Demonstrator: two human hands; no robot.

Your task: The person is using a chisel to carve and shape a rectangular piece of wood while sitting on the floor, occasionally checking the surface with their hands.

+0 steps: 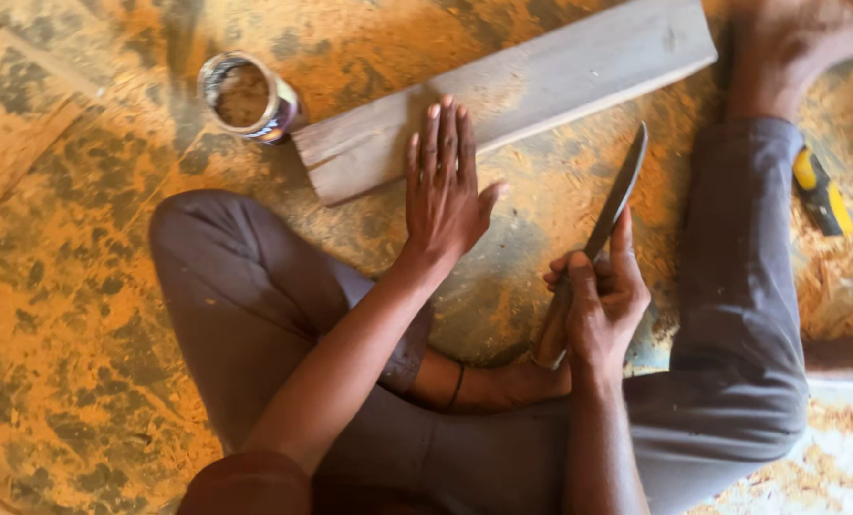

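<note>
Here our left hand (443, 191) lies open, pinning the long grey wooden plank (512, 91) at twelve o'clock; our right hand (598, 305) grips the dark-bladed knife (617, 195), best angled away from fingers.

One package only: a small round tin (248, 96), upper left, standing upright on the sawdust-covered floor (73, 315). It sits just off the near end of the grey plank (503, 91), close to it; contact can't be judged. Top is open, no lid on it. Inside looks brownish and dusty, same tone as the sawdust. Rim is bare metal. A label wraps the side wall: light band with dark purple-blue patches, visible mostly on the lower right side. Print is too blurred to make out. No signs, no screens, no other labelled items in view.
</note>
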